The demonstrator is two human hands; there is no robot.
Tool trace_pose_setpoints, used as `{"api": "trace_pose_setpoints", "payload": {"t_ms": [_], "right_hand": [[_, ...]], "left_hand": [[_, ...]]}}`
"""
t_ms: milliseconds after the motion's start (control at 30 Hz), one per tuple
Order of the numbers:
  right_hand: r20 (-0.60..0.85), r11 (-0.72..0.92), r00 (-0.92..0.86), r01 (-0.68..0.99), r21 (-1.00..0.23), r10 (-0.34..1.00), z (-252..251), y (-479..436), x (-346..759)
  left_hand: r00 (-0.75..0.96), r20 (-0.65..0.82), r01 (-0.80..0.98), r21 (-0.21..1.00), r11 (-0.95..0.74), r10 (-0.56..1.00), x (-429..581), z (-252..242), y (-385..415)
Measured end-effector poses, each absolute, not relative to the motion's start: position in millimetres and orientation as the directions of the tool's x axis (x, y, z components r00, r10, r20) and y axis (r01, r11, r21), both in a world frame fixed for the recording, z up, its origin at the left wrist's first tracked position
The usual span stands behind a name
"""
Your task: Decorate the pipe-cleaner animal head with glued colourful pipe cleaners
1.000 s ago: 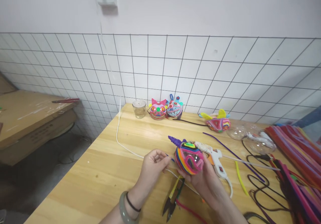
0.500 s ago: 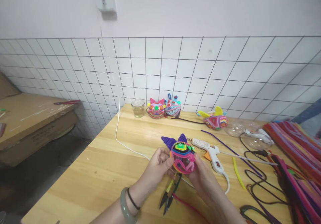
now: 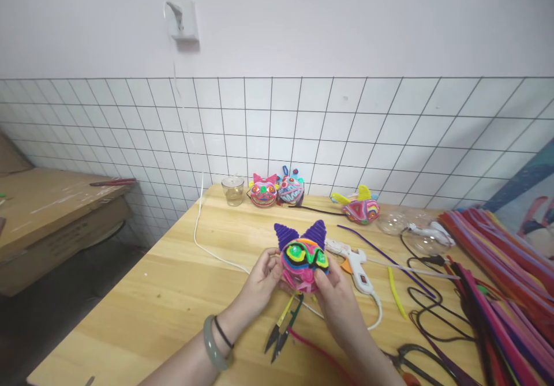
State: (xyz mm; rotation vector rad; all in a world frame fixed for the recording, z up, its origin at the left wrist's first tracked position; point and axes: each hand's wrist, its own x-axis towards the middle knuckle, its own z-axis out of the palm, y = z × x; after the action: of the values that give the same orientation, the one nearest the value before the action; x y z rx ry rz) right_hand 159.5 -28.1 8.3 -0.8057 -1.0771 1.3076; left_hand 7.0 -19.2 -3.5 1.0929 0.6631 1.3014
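Both of my hands hold a colourful pipe-cleaner animal head [image 3: 303, 265] above the table. It has two purple pointed ears and green, yellow and black eyes, with pink around the mouth. My left hand [image 3: 265, 276] grips its left side, fingers curled behind it. My right hand [image 3: 333, 293] closes on the right side, thumb on the front near the eye. Just below lie thread snips [image 3: 280, 329] with yellow and green handles, points toward me. Beside them a pink pipe cleaner [image 3: 318, 351] runs under my right forearm. A white glue gun [image 3: 358, 270] rests right of the head.
Along the back stand a glass cup [image 3: 234, 191], two finished heads [image 3: 264, 192] and a fish-like piece [image 3: 362, 208]. Clear plastic balls [image 3: 392, 221], black cables [image 3: 426, 311] and pipe-cleaner bundles [image 3: 502, 259] fill the right side. Black-handled scissors [image 3: 415, 354] lie at the front right.
The head has been turned to face me, so both eyes and both ears now show fully. My right thumb has come onto its front. The camera view has shifted slightly.
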Motion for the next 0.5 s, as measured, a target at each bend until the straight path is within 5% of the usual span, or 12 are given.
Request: {"api": "trace_pose_setpoints", "payload": {"t_ms": [333, 500], "right_hand": [[0.255, 0.256, 0.049, -0.357, -0.898, 0.966, 14.2, -32.0, 151.9], [0.258, 0.226, -0.051, -0.345, -0.911, 0.965, 10.9, -30.3, 149.8]], "left_hand": [[0.340, 0.063, -0.571, 0.807, 0.153, 0.938, 7.7, -2.4, -23.7], [0.391, 0.009, -0.614, 0.748, 0.253, 0.921, 7.9, 1.3, -27.4]]}}
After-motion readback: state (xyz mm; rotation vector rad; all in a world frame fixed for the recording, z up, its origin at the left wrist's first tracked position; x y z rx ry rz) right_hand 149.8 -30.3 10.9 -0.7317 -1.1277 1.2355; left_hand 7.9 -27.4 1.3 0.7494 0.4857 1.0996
